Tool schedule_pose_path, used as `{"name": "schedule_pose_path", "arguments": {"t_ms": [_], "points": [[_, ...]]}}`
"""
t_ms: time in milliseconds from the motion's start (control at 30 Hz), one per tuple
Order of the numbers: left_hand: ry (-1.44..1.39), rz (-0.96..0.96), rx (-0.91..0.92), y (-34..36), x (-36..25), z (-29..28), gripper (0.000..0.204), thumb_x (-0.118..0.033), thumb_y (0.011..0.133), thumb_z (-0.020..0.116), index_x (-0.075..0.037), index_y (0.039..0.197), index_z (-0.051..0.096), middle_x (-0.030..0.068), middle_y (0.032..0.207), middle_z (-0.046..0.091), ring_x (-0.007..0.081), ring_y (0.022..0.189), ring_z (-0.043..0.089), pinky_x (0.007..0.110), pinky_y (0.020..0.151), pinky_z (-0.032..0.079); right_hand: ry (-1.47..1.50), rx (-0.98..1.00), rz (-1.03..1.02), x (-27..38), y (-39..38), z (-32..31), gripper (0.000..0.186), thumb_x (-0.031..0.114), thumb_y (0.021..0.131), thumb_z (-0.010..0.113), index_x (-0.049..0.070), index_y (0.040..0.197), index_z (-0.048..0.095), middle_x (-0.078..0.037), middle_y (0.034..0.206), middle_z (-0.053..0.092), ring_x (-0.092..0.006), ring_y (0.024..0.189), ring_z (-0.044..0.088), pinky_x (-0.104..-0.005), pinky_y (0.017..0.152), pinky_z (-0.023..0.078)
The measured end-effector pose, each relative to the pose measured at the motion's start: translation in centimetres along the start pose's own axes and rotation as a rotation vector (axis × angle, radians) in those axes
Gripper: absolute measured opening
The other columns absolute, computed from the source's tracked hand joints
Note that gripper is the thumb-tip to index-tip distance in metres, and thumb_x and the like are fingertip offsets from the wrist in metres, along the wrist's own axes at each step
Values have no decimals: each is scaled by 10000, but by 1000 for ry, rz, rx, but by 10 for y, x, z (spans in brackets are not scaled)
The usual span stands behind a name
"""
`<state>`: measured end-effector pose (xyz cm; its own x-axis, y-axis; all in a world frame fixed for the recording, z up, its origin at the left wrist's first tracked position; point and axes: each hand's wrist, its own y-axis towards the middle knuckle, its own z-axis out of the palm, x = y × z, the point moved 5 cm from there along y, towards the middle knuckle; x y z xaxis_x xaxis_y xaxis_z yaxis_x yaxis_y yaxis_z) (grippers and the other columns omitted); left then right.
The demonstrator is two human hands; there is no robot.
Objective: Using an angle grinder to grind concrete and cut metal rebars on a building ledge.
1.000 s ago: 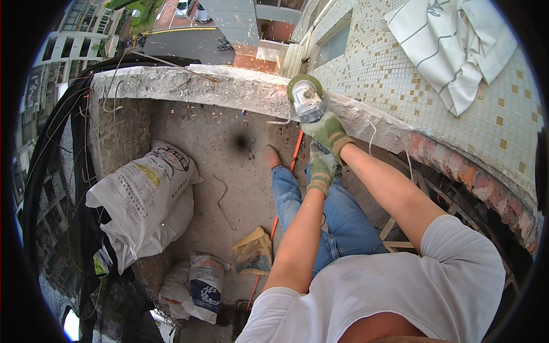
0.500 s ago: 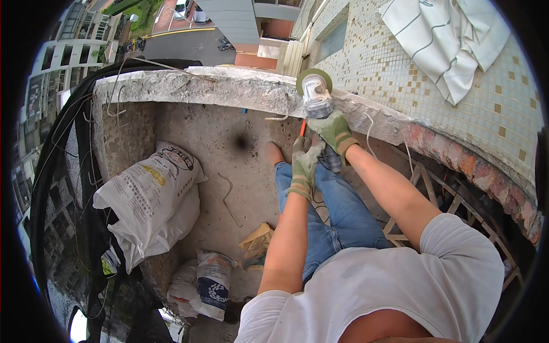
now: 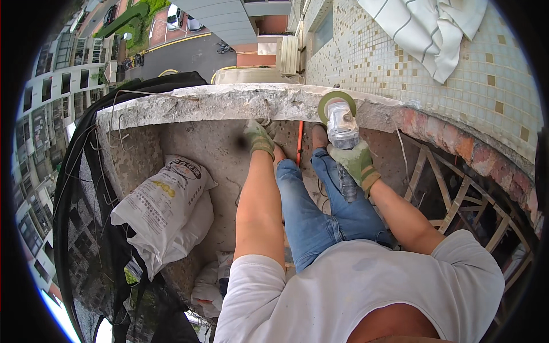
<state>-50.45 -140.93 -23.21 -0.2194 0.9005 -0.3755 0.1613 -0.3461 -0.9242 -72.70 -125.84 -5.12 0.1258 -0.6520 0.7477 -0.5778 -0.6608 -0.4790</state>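
Note:
An angle grinder (image 3: 343, 128) with a green disc (image 3: 337, 107) is in my right hand (image 3: 355, 162), which wears a dusty green glove and is closed round the tool's body. The disc lies over the rough top edge of the concrete parapet (image 3: 229, 100); from above I cannot tell whether it touches. My gloved left hand (image 3: 259, 139) is at the parapet's inner face, its fingers closed about a bent steel rod (image 3: 266, 112) sticking out there. The glove partly hides that rod.
An orange tube (image 3: 299, 143) stands between my legs. White printed sacks (image 3: 166, 208) lie at left beside black netting (image 3: 86, 211). Broken brick edging (image 3: 452, 140) and a metal lattice (image 3: 452, 188) are at right. Beyond the parapet are a tiled wall (image 3: 394, 74), a white cloth (image 3: 429, 34) and a street far below.
My left hand has let go of the grinder's rear and moved left to the bent rod. The grinder, in my right hand, has shifted right. The view has also shifted.

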Motion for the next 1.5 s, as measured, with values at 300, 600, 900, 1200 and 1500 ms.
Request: {"name": "schedule_pose_path", "arguments": {"t_ms": [300,600,900,1200,1500], "points": [[-210,-178,71,16,1,0,272,-257,970,440,-37,1059,575,112,999,676,283,858,695,351,644,594,-23,-37,135,8,-4,-12,326,248,723,805,-4,904,708,-86,778,715,-143,723,684,-337,655,528],[-369,-214,5,-8,9,11,284,-292,937,447,-87,994,636,23,987,679,166,802,635,288,603,520,72,-170,169,31,-21,-36,249,218,761,786,-3,850,714,-111,749,715,-182,722,711,-351,630,523],[-326,-284,14,19,4,-6,271,-247,997,421,-61,998,619,40,905,676,147,665,620,283,531,544,137,-178,345,22,-13,-13,259,226,750,789,-13,821,722,-45,695,695,-114,666,670,-312,609,510],[-405,-407,63,8,29,-94,219,-142,939,420,-68,794,566,15,625,564,128,510,560,245,434,521,142,-167,181,43,-23,-25,288,223,738,796,2,909,728,-93,856,744,-155,799,715,-317,702,540],[576,-196,-98,-82,34,-281,562,-437,942,542,-12,1302,469,118,1211,593,255,998,626,364,866,512,206,-71,234,15,-36,-27,361,316,704,798,12,878,713,-143,818,722,-194,800,701,-354,740,534]]}}
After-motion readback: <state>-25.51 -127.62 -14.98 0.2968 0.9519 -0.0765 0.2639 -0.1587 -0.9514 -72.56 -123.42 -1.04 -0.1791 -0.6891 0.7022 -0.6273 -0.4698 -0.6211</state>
